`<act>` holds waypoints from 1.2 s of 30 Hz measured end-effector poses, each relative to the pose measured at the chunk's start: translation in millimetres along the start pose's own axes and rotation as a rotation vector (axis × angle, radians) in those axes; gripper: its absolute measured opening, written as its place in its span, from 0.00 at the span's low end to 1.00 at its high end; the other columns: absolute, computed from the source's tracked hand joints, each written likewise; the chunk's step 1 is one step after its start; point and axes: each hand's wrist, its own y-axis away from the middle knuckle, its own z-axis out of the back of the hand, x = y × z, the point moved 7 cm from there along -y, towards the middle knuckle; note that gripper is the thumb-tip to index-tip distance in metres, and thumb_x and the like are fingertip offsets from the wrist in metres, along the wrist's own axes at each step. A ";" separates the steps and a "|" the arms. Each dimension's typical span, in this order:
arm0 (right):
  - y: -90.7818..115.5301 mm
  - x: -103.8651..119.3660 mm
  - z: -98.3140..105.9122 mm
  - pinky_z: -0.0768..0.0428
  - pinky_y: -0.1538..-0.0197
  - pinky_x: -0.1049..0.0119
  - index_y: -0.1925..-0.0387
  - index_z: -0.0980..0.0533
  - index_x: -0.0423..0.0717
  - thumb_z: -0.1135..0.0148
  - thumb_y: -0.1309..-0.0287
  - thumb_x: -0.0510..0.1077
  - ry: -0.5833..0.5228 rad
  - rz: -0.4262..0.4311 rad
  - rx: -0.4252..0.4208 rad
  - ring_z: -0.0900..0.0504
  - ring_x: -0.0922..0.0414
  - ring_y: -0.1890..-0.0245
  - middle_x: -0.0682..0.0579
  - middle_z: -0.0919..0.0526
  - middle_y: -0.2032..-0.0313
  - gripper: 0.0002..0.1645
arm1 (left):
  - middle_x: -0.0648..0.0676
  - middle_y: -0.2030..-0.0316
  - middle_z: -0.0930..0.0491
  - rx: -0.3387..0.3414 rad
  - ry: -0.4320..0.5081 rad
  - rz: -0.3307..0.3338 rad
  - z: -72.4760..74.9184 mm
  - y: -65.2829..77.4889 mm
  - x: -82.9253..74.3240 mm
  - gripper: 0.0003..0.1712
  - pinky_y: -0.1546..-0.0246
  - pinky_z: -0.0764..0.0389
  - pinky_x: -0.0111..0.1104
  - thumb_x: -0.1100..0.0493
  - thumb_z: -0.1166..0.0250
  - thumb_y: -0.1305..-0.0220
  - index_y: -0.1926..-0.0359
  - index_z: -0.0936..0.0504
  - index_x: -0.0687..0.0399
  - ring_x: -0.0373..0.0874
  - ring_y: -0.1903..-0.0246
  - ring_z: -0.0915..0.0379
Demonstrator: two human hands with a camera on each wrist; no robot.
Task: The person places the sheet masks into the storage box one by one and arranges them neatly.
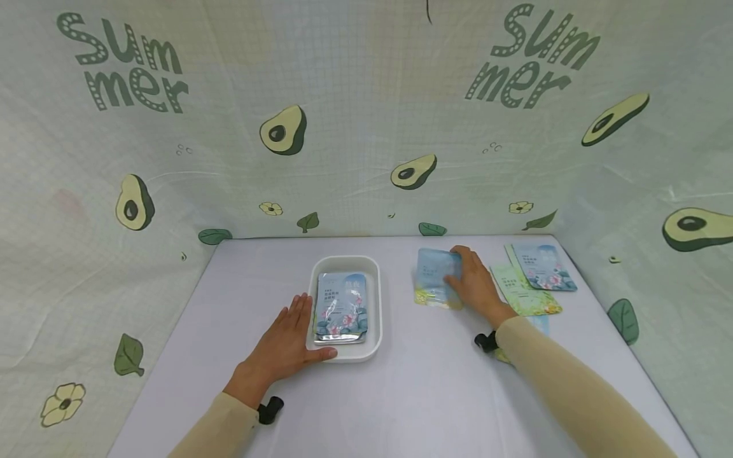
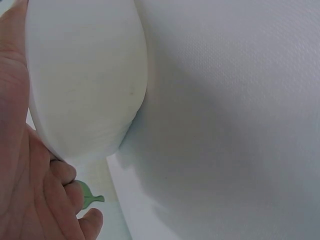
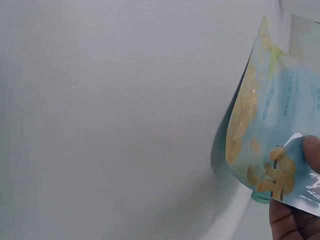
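"While you look from the head view, what could go wrong?"

"My right fingers (image 1: 466,256) pinch the light-blue packet (image 1: 432,270) only by its right side, between the white tray (image 1: 375,305) and the loose packets (image 1: 544,264). A weak pinch could let it twist or drop onto the desk (image 1: 418,388). My left fingers (image 1: 295,313) lie straight along the tray's left rim; a careless push might skew it and shift the stacked packets (image 1: 342,305) inside."

"Which way does yours point?"

"Its long axis runs away from me across the desk, slightly tilted, with the yellow-printed end nearest me."

"And the left wrist view?"

"My left fingers rest against the tray's outer wall. The light-blue packet isn't in sight there."

"The right wrist view?"

"One digit shows on the printed face, others at its edge. The sheet bows, so squeezing harder might crease it. I can't tell whether its hanging edge touches the desk."
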 end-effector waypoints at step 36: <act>-19.2 58.9 22.5 0.11 0.53 0.63 0.27 0.34 0.44 0.33 0.29 0.35 -0.357 -0.087 -0.031 0.12 0.39 0.45 0.32 0.15 0.44 0.33 | 0.65 0.16 0.55 -0.004 -0.001 0.005 0.0 -0.1 0.7 0.77 0.17 0.49 0.54 0.15 0.39 0.43 0.16 0.56 0.66 0.61 0.16 0.60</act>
